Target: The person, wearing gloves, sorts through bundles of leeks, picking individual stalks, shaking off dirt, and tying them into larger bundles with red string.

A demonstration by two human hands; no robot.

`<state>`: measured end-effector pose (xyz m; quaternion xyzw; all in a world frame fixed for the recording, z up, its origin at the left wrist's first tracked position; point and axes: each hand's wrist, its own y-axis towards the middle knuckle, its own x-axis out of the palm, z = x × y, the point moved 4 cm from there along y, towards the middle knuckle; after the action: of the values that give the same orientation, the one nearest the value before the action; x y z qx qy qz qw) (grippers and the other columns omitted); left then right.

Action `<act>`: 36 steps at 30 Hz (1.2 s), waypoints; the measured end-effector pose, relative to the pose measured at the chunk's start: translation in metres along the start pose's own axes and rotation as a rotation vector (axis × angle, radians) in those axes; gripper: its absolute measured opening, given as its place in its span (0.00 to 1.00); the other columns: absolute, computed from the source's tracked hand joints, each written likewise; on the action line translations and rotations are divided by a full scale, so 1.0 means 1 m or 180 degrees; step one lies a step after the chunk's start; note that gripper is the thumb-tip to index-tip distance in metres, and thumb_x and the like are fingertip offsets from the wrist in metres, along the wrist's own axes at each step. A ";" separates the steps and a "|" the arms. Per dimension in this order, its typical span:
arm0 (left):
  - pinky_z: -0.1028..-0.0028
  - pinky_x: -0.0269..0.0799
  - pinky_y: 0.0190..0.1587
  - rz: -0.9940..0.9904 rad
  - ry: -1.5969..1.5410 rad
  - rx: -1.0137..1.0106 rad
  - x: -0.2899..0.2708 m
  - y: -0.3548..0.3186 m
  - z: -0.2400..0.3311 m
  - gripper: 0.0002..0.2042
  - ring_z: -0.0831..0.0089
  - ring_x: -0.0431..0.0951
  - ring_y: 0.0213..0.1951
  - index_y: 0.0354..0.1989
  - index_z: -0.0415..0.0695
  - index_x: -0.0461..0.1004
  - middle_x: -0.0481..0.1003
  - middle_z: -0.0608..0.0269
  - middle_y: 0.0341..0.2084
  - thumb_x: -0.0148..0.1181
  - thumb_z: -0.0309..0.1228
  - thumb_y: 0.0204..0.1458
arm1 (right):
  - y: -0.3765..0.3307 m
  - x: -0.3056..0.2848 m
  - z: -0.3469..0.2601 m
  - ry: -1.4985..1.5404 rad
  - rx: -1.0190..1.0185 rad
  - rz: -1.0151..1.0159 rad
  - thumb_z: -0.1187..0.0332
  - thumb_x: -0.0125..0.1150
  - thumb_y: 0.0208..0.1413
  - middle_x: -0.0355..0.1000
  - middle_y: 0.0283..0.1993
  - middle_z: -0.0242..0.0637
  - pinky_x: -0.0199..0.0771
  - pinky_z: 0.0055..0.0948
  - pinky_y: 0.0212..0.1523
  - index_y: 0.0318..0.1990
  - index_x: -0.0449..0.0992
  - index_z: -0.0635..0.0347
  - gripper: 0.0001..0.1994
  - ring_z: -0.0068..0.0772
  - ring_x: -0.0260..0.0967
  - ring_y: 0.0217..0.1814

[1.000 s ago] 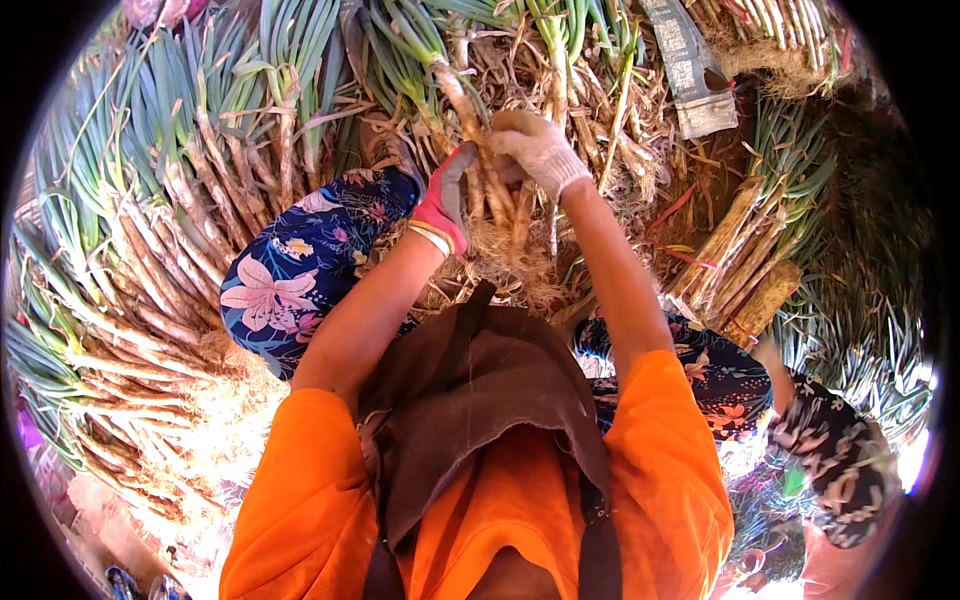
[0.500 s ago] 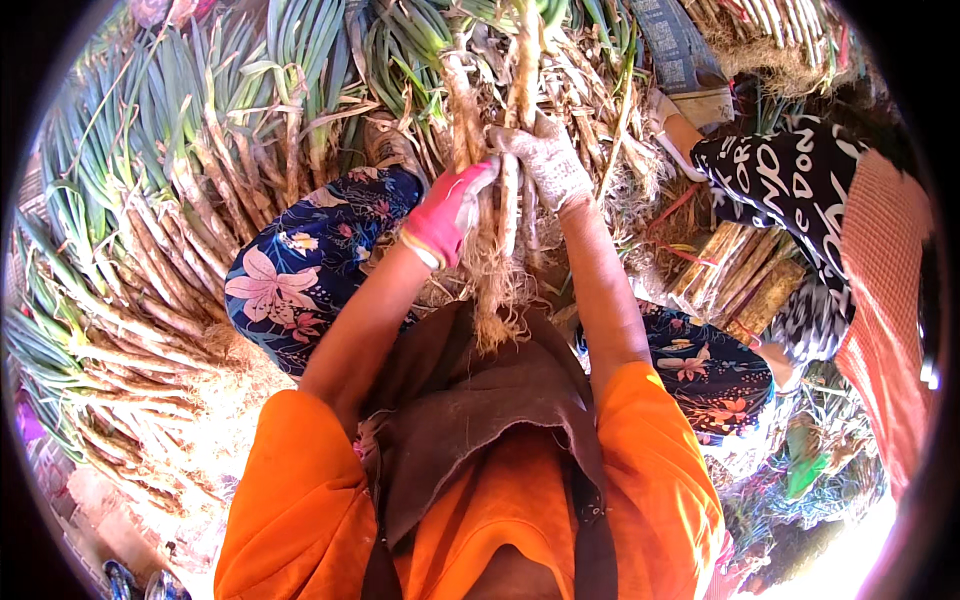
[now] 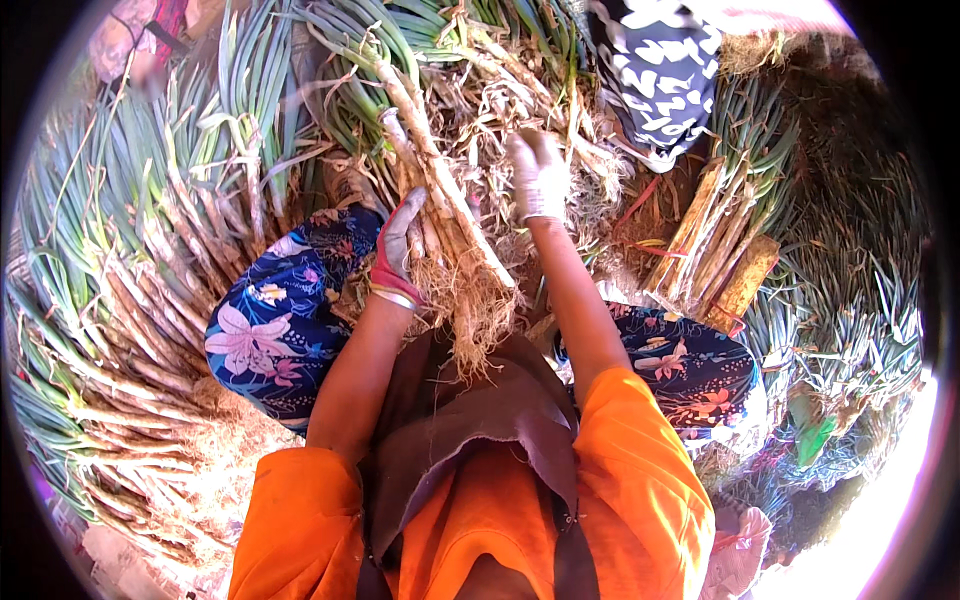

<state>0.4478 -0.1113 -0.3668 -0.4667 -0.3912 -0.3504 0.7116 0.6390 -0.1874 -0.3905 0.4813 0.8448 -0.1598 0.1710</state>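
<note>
My left hand [image 3: 402, 248], in a red and grey glove, grips a bunch of long green onions [image 3: 440, 190] with soil-stained stalks. Its thumb lies along the near side, while the other fingers are mostly hidden behind the stalks. The bunch leans with green leaves away from me, and its tangled roots [image 3: 470, 325] hang over my brown apron [image 3: 450, 420]. To the right, my right hand [image 3: 540, 178], in a pale glove, is apart from the bunch, over loose dry peelings [image 3: 490, 110]. Its fingers look stretched out, with nothing visible in them.
Rows of green onions [image 3: 150, 290] lie along my left. A tied bundle [image 3: 715, 230] with yellowish slats lies at the right, near a red strap [image 3: 650, 248]. Another person's patterned black-and-white clothing [image 3: 660, 90] is at the far right. More onions [image 3: 850, 270] lie beyond.
My right hand has let go of the onions and moved away to the right. The bunch now tilts left in my left hand. The other person has moved from the right to the far side.
</note>
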 end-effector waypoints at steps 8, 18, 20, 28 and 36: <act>0.58 0.76 0.49 0.0458 -0.0286 0.0139 0.004 0.007 -0.010 0.19 0.59 0.78 0.46 0.57 0.40 0.67 0.75 0.51 0.47 0.51 0.36 0.61 | 0.029 -0.018 0.126 -0.1642 0.1247 -0.0140 0.51 0.63 0.44 0.76 0.39 0.51 0.72 0.45 0.45 0.39 0.74 0.58 0.22 0.54 0.74 0.42; 0.47 0.66 0.57 0.0183 -0.0607 -0.0048 0.027 0.006 -0.014 0.28 0.45 0.69 0.54 0.64 0.40 0.59 0.70 0.44 0.52 0.48 0.45 0.61 | 0.036 -0.054 0.049 -0.1268 -0.0476 0.0329 0.69 0.57 0.52 0.70 0.40 0.47 0.72 0.40 0.40 0.36 0.74 0.57 0.06 0.46 0.69 0.40; 0.46 0.70 0.53 -0.0069 -0.0874 -0.0394 0.010 0.004 -0.017 0.30 0.48 0.72 0.49 0.65 0.39 0.57 0.71 0.46 0.45 0.49 0.46 0.60 | 0.058 -0.057 0.052 -0.1733 -0.0930 0.0587 0.62 0.59 0.52 0.71 0.39 0.45 0.72 0.43 0.43 0.40 0.75 0.58 0.12 0.46 0.70 0.39; 0.48 0.76 0.41 0.0001 -0.0443 -0.0731 0.002 0.001 -0.014 0.31 0.51 0.76 0.36 0.65 0.39 0.55 0.73 0.52 0.35 0.49 0.48 0.60 | 0.090 -0.033 0.075 -0.2811 0.0065 -0.1363 0.52 0.58 0.47 0.77 0.33 0.49 0.74 0.42 0.41 0.39 0.77 0.57 0.19 0.49 0.76 0.37; 0.52 0.74 0.44 0.0461 0.0049 -0.0489 -0.007 0.004 -0.016 0.30 0.56 0.76 0.35 0.66 0.39 0.55 0.74 0.50 0.33 0.49 0.45 0.61 | 0.057 -0.013 0.093 -0.2371 0.0205 -0.0684 0.64 0.63 0.47 0.72 0.48 0.54 0.75 0.44 0.46 0.43 0.71 0.57 0.15 0.52 0.72 0.47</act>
<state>0.4516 -0.1243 -0.3789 -0.5443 -0.3229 -0.3305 0.7002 0.7073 -0.2098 -0.4733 0.3042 0.7649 -0.3671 0.4331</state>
